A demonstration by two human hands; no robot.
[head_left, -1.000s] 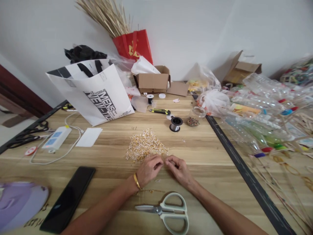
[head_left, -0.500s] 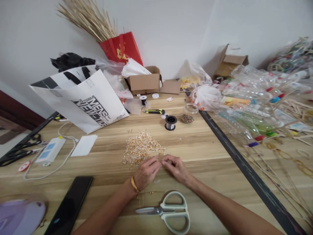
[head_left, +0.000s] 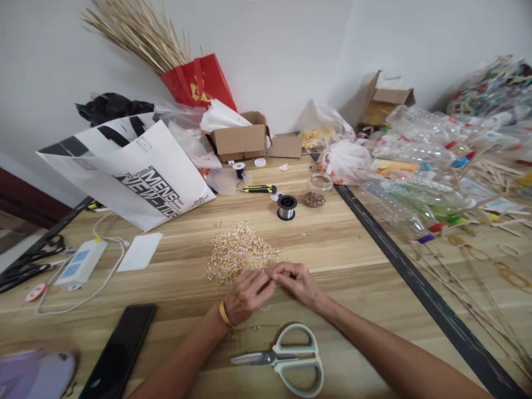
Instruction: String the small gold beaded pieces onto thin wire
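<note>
My left hand (head_left: pixel 248 293), with a gold bracelet (head_left: pixel 225 313) at the wrist, is closed in a pinch. Its fingertips meet those of my right hand (head_left: pixel 298 284), which pinches too. Whatever lies between them is too small to make out. Just beyond my left hand spreads a pile of gold and clear beads (head_left: pixel 241 250). Below the hands lie a few clear beads (head_left: pixel 266 308) and a thin gold chain (head_left: pixel 256 327). Scissors (head_left: pixel 286 357) with pale handles rest nearest me, blades pointing left.
Beyond the pile stand a wire spool (head_left: pixel 286 207), a jar of beads (head_left: pixel 316 195) and a box cutter (head_left: pixel 258 189). A phone (head_left: pixel 120 349), a power strip (head_left: pixel 81 262) and a white bag (head_left: pixel 124 172) are at left. Plastic bottles (head_left: pixel 415 149) crowd the right.
The view has shifted slightly, so the background sits a little further left. My hands stay pinched together in nearly the same place, with only small finger movement.
</note>
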